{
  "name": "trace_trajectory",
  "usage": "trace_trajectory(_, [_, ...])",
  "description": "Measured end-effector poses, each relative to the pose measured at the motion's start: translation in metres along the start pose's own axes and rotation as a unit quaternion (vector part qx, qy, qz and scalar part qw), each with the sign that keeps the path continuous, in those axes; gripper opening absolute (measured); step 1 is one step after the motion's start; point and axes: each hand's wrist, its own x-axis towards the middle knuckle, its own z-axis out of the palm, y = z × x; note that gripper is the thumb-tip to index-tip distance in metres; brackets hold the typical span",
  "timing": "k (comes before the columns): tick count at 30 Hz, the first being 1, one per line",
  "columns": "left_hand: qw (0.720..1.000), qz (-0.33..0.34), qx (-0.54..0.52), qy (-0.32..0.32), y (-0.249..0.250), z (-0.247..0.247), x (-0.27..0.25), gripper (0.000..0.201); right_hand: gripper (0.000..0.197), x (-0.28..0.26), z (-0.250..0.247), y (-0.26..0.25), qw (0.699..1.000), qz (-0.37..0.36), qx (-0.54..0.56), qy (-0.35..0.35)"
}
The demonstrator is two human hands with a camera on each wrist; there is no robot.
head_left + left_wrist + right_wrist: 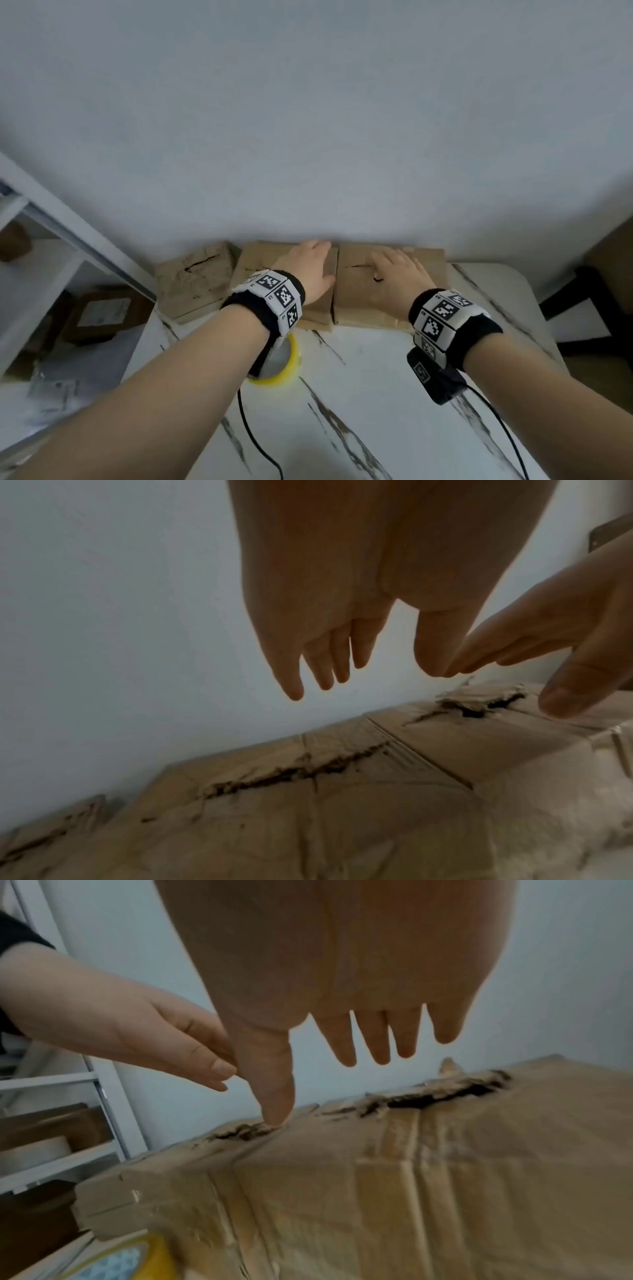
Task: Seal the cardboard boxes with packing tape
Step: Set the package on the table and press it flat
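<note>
While a yellow roll of packing tape (278, 359) waits untouched on the marble-patterned bench (359, 394) beneath the left wrist, both hands reach past it to three cardboard boxes (349, 284) lined against the wall (308, 120). The left hand (310, 270), its grip released and fingers straight, hovers over the middle box; the right hand (397, 281), likewise released, touches its thumb to the torn seam (441, 1093) of the right box. Ragged, fraying flaps could keep tape from bonding, and pressing there may widen the tear.
</note>
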Motion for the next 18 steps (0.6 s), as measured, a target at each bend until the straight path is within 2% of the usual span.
trace_trajectory(5, [0.999,-0.001,0.023,-0.039,0.012,0.020,0.005,0.070,0.095,-0.014,0.013,0.015,0.998,0.057,-0.009,-0.005])
trace_trajectory(9, [0.997,0.002,0.055,-0.057,0.015,0.033,0.011,0.077,0.099,-0.025,0.019,0.023,0.995,0.101,-0.013,-0.015])
trace_trajectory(13, [0.997,-0.004,0.045,-0.066,0.013,0.047,0.011,0.083,0.091,-0.030,0.029,0.028,0.994,0.105,-0.005,0.021])
trace_trajectory(18, [0.999,0.000,0.041,-0.034,0.008,0.054,0.006,0.076,0.079,-0.033,0.031,0.036,0.993,0.108,0.008,0.041])
